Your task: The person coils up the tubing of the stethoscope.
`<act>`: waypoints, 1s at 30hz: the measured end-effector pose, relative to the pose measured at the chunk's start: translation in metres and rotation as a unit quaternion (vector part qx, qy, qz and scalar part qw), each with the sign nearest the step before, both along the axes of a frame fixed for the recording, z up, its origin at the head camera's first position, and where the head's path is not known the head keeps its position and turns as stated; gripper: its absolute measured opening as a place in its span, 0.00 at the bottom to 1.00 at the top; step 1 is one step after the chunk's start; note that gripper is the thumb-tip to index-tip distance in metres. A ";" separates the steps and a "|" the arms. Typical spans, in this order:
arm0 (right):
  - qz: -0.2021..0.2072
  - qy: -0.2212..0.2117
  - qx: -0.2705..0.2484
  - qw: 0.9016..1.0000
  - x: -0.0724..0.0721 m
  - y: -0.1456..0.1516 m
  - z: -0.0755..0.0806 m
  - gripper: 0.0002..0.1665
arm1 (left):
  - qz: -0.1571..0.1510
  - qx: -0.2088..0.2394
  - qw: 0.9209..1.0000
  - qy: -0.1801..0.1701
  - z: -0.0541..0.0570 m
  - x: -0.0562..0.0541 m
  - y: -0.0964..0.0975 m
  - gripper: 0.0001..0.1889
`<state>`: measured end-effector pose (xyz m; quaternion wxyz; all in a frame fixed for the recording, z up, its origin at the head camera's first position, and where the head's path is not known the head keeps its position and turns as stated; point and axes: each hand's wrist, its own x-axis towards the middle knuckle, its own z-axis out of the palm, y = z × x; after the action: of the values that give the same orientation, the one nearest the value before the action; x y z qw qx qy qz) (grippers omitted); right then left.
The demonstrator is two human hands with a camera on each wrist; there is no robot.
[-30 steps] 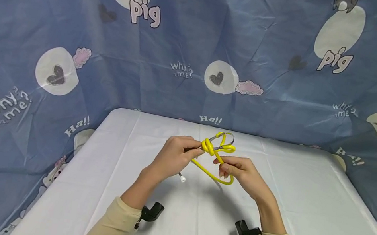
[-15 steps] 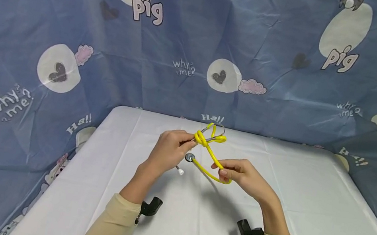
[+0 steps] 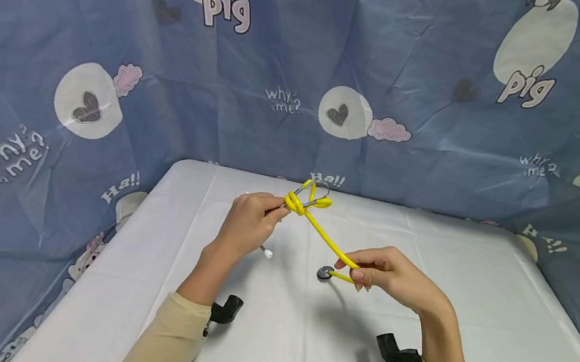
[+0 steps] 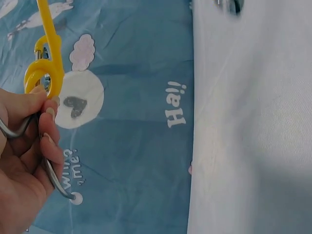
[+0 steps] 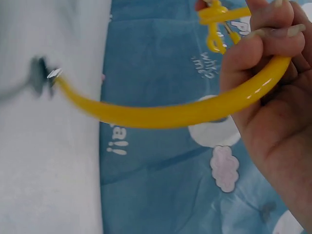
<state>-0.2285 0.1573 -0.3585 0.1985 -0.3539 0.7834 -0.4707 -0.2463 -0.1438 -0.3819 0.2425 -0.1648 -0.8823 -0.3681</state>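
Yellow stethoscope tubing (image 3: 324,235), soft and light, apparently knotted near the table's (image 3: 469,330) far edge. Pinched at metal earpieces (image 4: 29,127) by left hand (image 3: 248,221); right hand (image 3: 393,276) curled around tubing near chest piece (image 3: 324,273). Best gripped at the tubing.

**Yellow on white, blue behind**

Bright yellow tubing (image 3: 324,235) with silvery metal ear tubes (image 4: 46,168), white ear tip (image 3: 268,254), dark grey chest piece (image 3: 324,273). White table cover (image 3: 473,306). Blue backdrop (image 3: 67,20) printed with cream circles, dark hearts, pink clouds, white lettering. Beige sleeves (image 3: 169,343).
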 end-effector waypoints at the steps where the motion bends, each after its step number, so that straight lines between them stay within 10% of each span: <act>1: 0.006 0.001 0.001 1.000 0.001 0.003 0.002 0.14 | 0.001 -0.001 1.000 -0.002 -0.001 -0.001 0.000 0.09; 13: 0.017 0.051 0.015 0.998 0.017 0.023 0.022 0.15 | -0.007 -0.053 0.997 -0.059 -0.011 -0.013 0.014 0.09; 30: -0.133 0.200 -0.094 0.966 0.013 0.018 0.026 0.11 | -0.202 -0.178 0.958 -0.100 -0.026 0.012 0.069 0.07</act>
<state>-0.2154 0.1754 -0.3326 -0.0608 -0.3508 0.7993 -0.4841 -0.2342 -0.0748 -0.4078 0.0401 -0.3427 -0.9014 -0.2614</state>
